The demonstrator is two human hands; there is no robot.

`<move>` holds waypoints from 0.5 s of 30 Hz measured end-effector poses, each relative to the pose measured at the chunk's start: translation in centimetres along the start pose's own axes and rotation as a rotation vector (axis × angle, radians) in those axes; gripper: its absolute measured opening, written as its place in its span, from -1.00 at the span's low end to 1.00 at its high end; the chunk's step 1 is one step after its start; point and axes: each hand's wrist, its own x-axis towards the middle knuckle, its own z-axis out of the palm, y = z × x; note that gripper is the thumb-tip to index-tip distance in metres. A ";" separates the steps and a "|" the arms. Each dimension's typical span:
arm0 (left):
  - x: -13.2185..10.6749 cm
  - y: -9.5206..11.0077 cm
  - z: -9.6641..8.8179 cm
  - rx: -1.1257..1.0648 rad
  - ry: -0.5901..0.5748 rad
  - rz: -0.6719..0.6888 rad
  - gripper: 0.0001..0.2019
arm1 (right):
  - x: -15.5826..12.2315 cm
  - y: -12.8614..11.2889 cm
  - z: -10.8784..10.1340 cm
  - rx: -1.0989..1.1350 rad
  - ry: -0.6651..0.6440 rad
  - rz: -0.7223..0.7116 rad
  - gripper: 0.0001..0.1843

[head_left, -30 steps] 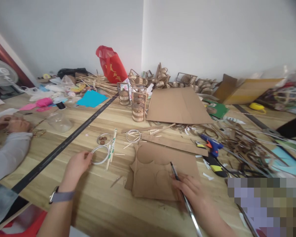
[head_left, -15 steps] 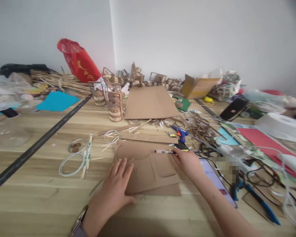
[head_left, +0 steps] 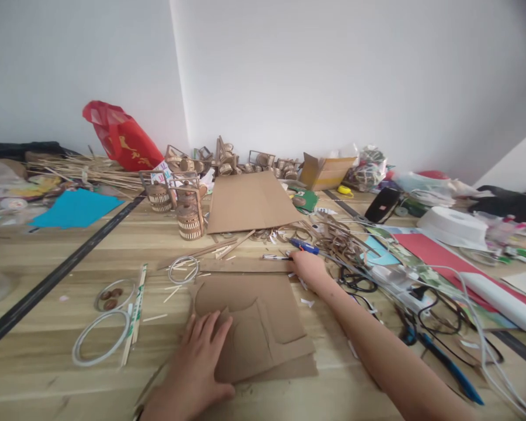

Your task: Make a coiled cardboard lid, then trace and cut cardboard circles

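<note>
My left hand [head_left: 201, 356] lies with its fingers spread on the left part of brown cardboard sheets [head_left: 245, 345], stacked slightly askew, with curved cuts or lines on the upper one. My right hand [head_left: 309, 269] reaches beyond the sheets, fingers closed on a pen [head_left: 275, 257] that points left. The pen is above a narrow cardboard strip [head_left: 241, 266]. Just behind the right hand lies a blue glue gun [head_left: 304, 245], partly covered by it. A large cardboard panel [head_left: 252, 202] lies farther back.
Small wooden buckets [head_left: 189, 219] stand left of the panel. Clear tubing rings [head_left: 100, 338] and sticks [head_left: 135, 316] lie at the left. Thin brown strips [head_left: 346, 242], a power strip [head_left: 403, 286], cables and blue-handled pliers [head_left: 451, 368] crowd the right side.
My right hand has moved forward with the pen, from the sheets' right edge to the glue gun. My left hand stays on the cardboard. The view has shifted up and right; the phone is no longer visible.
</note>
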 end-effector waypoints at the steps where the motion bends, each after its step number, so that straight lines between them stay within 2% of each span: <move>1: 0.0 0.1 -0.2 -0.006 -0.007 -0.002 -0.04 | 0.6 -0.4 -0.1 0.023 0.003 -0.004 -0.72; 5: 0.0 0.4 -0.5 -0.012 -0.021 0.017 -0.01 | 2.0 -1.9 -0.2 0.147 0.037 -0.021 -0.70; 9: 0.0 0.0 0.2 -0.012 0.058 0.057 -0.02 | 0.2 -2.7 0.1 0.361 0.086 -0.103 -0.67; 12: 0.0 -0.6 1.4 0.021 0.239 0.115 -0.06 | -3.7 -2.7 0.7 0.581 0.039 -0.234 -0.74; 13: 0.1 -0.7 1.9 0.042 0.332 0.148 -0.07 | -5.2 -2.6 1.0 0.661 0.000 -0.281 -0.77; 15: 0.1 -0.8 2.7 0.086 0.529 0.235 -0.05 | -8.1 -2.3 1.5 0.828 -0.102 -0.352 -0.69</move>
